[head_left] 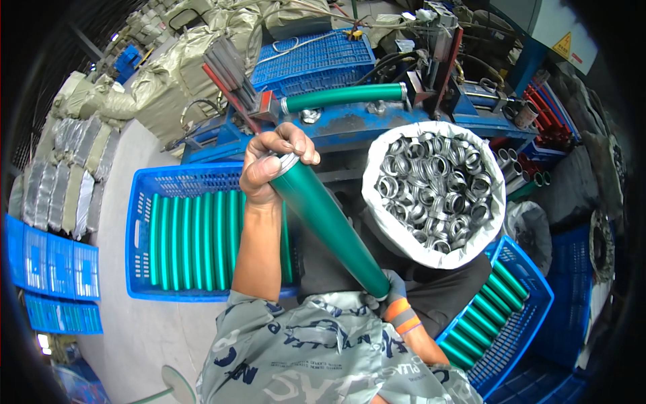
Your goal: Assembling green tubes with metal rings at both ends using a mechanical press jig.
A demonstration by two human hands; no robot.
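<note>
A green tube (330, 219) slants across my lap, one end raised to the upper left. My bare left hand (269, 160) is closed round that raised end, thumb and fingers on a silver metal ring (285, 163) there. Low at the right, my grey-gloved right hand (395, 291) grips the tube's other end; part of its fingers is hidden behind the tube. A second green tube (344, 98) with metal rings at both ends lies across the blue machine (330, 128) ahead. Right of my hands stands a white sack (375, 222) full of loose metal rings (434, 188).
A blue crate (131, 269) of green tubes sits at the left, another blue crate (542, 296) of them at the lower right. Upright metal clamps (441, 71) rise from the machine. Wrapped bundles (64, 178) are stacked far left; bare metal tubes (515, 172) lie at the right.
</note>
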